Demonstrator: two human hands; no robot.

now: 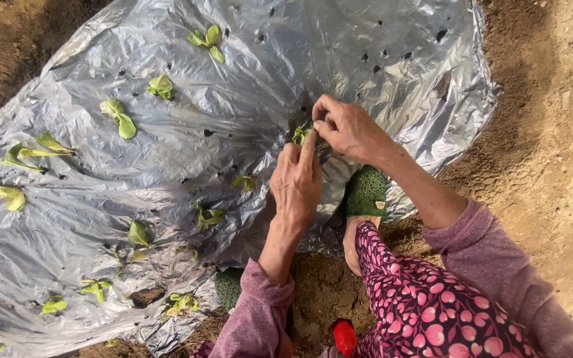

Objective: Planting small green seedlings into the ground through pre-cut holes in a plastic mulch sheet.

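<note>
Where the silver plastic sheet (233, 119) is punched with small holes, the head view shows both hands meeting over one seedling (298, 135), a small green plant poking up through the film. That seedling sits just left of the right hand (347, 127), whose fingers are curled and pressed together at the hole, and right at the fingertips of the left hand (296, 185), which reaches up from below with fingers extended and close together, touching the leaves. Other seedlings (119, 118) dot the sheet to the left, well apart from the hands. A green shoe (366, 192) rests on the sheet's edge just below the right wrist, beside bare soil (538, 152).
</note>
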